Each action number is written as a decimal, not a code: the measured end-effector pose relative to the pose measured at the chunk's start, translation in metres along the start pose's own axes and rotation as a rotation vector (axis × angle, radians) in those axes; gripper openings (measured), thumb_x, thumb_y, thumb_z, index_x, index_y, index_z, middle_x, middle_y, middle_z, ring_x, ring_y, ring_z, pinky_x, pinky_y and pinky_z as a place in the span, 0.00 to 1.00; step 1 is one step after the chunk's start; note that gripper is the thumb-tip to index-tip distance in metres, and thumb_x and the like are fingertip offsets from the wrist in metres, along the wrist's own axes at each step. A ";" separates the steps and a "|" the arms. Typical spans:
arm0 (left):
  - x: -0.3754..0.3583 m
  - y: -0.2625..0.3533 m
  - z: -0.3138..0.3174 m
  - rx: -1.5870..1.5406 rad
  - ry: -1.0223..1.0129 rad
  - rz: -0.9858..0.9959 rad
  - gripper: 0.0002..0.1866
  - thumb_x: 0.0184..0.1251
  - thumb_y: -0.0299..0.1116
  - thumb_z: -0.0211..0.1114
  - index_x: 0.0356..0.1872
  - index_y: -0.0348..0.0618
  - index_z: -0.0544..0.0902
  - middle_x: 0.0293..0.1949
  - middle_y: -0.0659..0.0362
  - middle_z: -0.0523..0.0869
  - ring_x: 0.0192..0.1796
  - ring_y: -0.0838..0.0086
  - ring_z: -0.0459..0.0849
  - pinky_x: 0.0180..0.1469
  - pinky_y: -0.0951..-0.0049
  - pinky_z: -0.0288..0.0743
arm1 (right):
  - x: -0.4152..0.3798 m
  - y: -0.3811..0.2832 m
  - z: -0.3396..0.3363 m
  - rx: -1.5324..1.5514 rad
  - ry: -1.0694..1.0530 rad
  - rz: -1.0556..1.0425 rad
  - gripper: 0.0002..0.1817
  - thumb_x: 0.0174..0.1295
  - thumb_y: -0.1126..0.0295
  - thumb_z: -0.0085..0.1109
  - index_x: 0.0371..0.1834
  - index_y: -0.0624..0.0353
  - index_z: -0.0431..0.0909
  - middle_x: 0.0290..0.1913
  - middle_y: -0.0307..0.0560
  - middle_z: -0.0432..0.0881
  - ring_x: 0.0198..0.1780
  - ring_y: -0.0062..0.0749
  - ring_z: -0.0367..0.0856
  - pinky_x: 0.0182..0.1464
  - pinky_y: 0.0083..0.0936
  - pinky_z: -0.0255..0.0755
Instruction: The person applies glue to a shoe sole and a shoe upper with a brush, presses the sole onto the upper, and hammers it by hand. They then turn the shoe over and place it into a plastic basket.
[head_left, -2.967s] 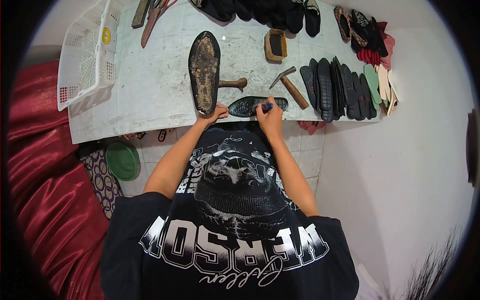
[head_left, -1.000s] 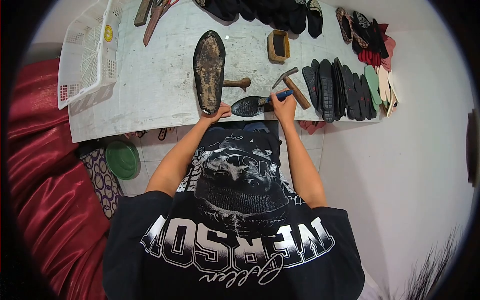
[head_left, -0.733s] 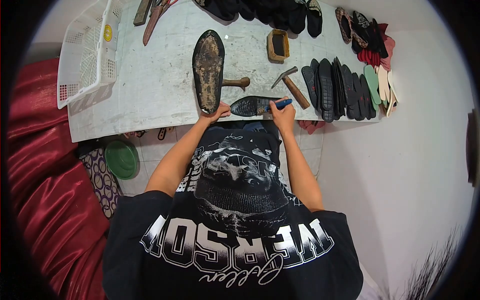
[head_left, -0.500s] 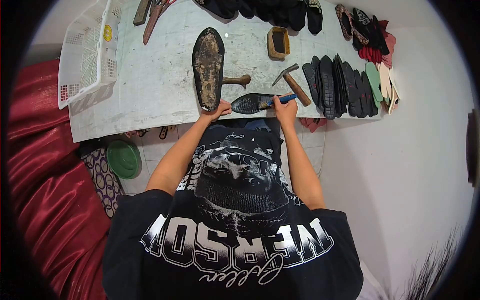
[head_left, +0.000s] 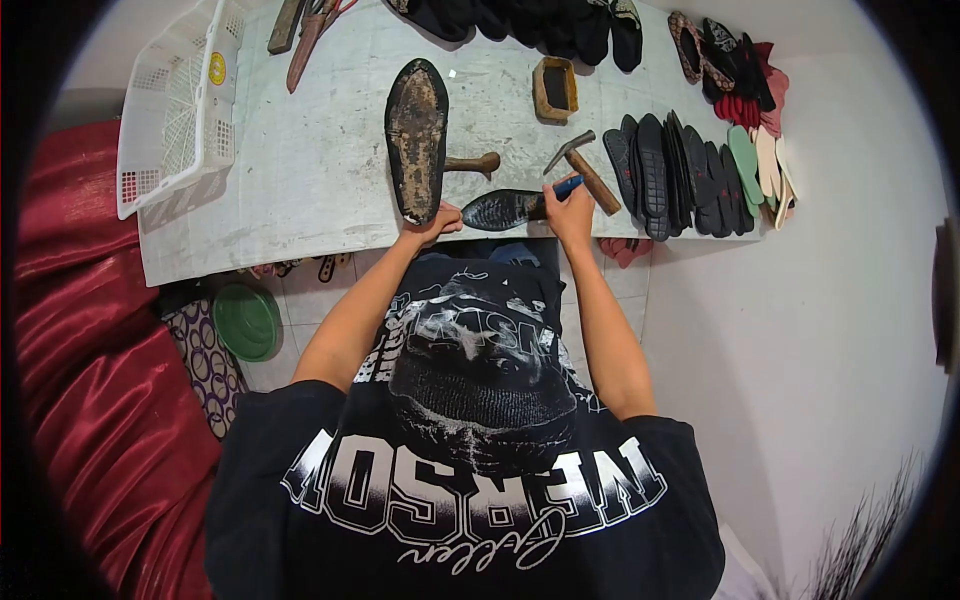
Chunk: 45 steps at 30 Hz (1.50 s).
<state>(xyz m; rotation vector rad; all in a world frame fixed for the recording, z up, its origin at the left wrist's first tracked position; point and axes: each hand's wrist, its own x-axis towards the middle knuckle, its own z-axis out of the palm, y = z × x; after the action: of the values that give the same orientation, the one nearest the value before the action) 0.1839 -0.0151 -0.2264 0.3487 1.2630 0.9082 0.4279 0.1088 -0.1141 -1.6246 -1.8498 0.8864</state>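
A black shoe sole [head_left: 500, 210] lies lengthwise near the table's front edge, its surface shiny and wet-looking at the left. My left hand [head_left: 438, 226] is closed at the sole's left tip, its fingers partly hidden. In my right hand [head_left: 570, 216] is a blue-handled brush [head_left: 568, 187], held over the sole's right end; its bristles are hidden now. Just beyond my left hand, a black shoe [head_left: 416, 140] lies upturned with a worn, brownish underside. A wooden-handled tool [head_left: 475, 163] sticks out from beside it.
A hammer [head_left: 592, 180] lies right of my right hand, beside a row of black soles [head_left: 655, 175]. Behind stands a small box of dark stuff [head_left: 555, 90]. Black shoes [head_left: 530, 30] line the back; a white basket [head_left: 180, 120] and scissors [head_left: 312, 45] are left.
My right hand has shifted slightly, bringing the brush to the right along the sole and covering its bristles. My left hand stays at the sole's tip.
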 end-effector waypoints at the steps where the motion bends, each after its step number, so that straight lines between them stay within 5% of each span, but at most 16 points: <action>1: -0.002 0.001 0.001 -0.001 0.002 -0.002 0.10 0.66 0.28 0.68 0.26 0.33 0.85 0.29 0.60 0.86 0.33 0.79 0.86 0.35 0.82 0.80 | 0.002 -0.005 -0.003 -0.016 -0.017 -0.003 0.13 0.61 0.69 0.72 0.33 0.65 0.76 0.27 0.57 0.85 0.32 0.53 0.88 0.38 0.40 0.78; 10: 0.006 -0.004 -0.006 0.124 -0.101 0.052 0.16 0.68 0.29 0.64 0.18 0.37 0.78 0.23 0.65 0.81 0.25 0.83 0.75 0.26 0.80 0.64 | -0.002 -0.020 -0.011 -0.002 -0.058 -0.225 0.11 0.63 0.71 0.70 0.35 0.65 0.75 0.29 0.60 0.85 0.32 0.58 0.88 0.36 0.42 0.78; 13: 0.001 -0.003 0.000 -0.015 0.018 -0.012 0.09 0.67 0.27 0.67 0.28 0.32 0.84 0.30 0.58 0.87 0.32 0.78 0.85 0.32 0.82 0.77 | -0.003 -0.003 -0.007 -0.046 -0.189 -0.183 0.10 0.63 0.72 0.69 0.35 0.64 0.76 0.29 0.60 0.86 0.33 0.57 0.88 0.37 0.41 0.78; 16: 0.006 -0.003 -0.008 0.066 -0.067 -0.003 0.09 0.66 0.26 0.69 0.37 0.26 0.86 0.34 0.53 0.89 0.37 0.74 0.89 0.38 0.81 0.83 | -0.002 -0.011 -0.011 -0.079 -0.212 -0.141 0.09 0.64 0.72 0.69 0.36 0.64 0.77 0.30 0.60 0.87 0.34 0.57 0.88 0.38 0.42 0.78; 20: -0.002 0.000 -0.002 0.042 -0.054 -0.014 0.09 0.66 0.26 0.70 0.37 0.26 0.86 0.33 0.54 0.89 0.37 0.75 0.89 0.37 0.82 0.83 | -0.022 -0.004 -0.008 -0.052 -0.140 -0.133 0.09 0.66 0.71 0.68 0.36 0.64 0.77 0.31 0.60 0.87 0.35 0.57 0.88 0.38 0.41 0.78; 22: -0.002 0.001 0.003 -0.036 0.049 -0.030 0.08 0.66 0.26 0.68 0.30 0.32 0.85 0.31 0.58 0.87 0.35 0.77 0.87 0.34 0.82 0.80 | -0.024 -0.005 -0.010 0.040 -0.151 -0.177 0.09 0.66 0.71 0.68 0.36 0.64 0.77 0.32 0.59 0.88 0.35 0.58 0.88 0.38 0.41 0.78; 23: 0.004 0.000 -0.006 0.050 -0.103 0.011 0.11 0.66 0.27 0.67 0.22 0.36 0.81 0.28 0.62 0.84 0.33 0.80 0.85 0.33 0.83 0.77 | -0.024 -0.002 -0.011 -0.035 -0.132 -0.136 0.09 0.66 0.71 0.69 0.37 0.63 0.78 0.34 0.57 0.89 0.37 0.57 0.89 0.39 0.40 0.79; 30: -0.003 0.006 0.000 0.002 -0.005 -0.012 0.15 0.67 0.27 0.66 0.19 0.37 0.78 0.26 0.64 0.82 0.32 0.82 0.84 0.32 0.82 0.77 | -0.029 0.004 -0.015 -0.027 -0.098 -0.003 0.10 0.64 0.70 0.70 0.36 0.64 0.79 0.33 0.58 0.89 0.35 0.50 0.91 0.38 0.37 0.79; 36: 0.005 -0.005 -0.005 -0.002 0.008 -0.034 0.09 0.66 0.25 0.70 0.40 0.27 0.86 0.38 0.52 0.89 0.39 0.72 0.90 0.40 0.79 0.85 | -0.017 0.018 -0.027 -0.055 0.183 0.064 0.11 0.64 0.70 0.70 0.34 0.64 0.78 0.28 0.57 0.86 0.31 0.48 0.88 0.36 0.38 0.77; 38: 0.001 -0.004 -0.008 0.020 -0.032 -0.042 0.08 0.66 0.24 0.70 0.40 0.27 0.86 0.37 0.52 0.89 0.39 0.72 0.90 0.40 0.79 0.85 | -0.025 0.013 -0.019 -0.028 0.165 0.059 0.10 0.64 0.71 0.69 0.35 0.64 0.78 0.29 0.58 0.85 0.33 0.53 0.87 0.38 0.41 0.77; 40: 0.002 -0.008 -0.002 -0.032 0.052 -0.007 0.07 0.67 0.25 0.69 0.36 0.29 0.86 0.34 0.55 0.88 0.38 0.76 0.89 0.38 0.81 0.83 | -0.035 0.006 -0.002 -0.192 0.106 -0.203 0.08 0.64 0.73 0.68 0.38 0.64 0.77 0.34 0.59 0.85 0.37 0.58 0.86 0.41 0.45 0.77; 42: 0.007 -0.003 -0.007 0.103 -0.089 0.006 0.09 0.69 0.27 0.68 0.31 0.32 0.86 0.31 0.59 0.87 0.37 0.80 0.88 0.37 0.84 0.81 | -0.049 -0.010 0.016 -0.003 -0.118 -0.109 0.08 0.64 0.74 0.67 0.41 0.63 0.77 0.39 0.60 0.84 0.43 0.60 0.84 0.44 0.47 0.76; 45: -0.007 0.005 0.001 0.029 -0.017 0.012 0.10 0.70 0.29 0.67 0.28 0.35 0.87 0.32 0.61 0.89 0.35 0.82 0.87 0.37 0.85 0.79 | -0.065 -0.023 0.038 0.068 -0.243 -0.371 0.08 0.64 0.71 0.68 0.40 0.62 0.80 0.35 0.59 0.85 0.39 0.58 0.86 0.43 0.44 0.78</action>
<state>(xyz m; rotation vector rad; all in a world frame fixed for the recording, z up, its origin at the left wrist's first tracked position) 0.1827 -0.0175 -0.2182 0.3861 1.2600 0.8960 0.3935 0.0381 -0.1188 -1.1184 -2.1664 0.9969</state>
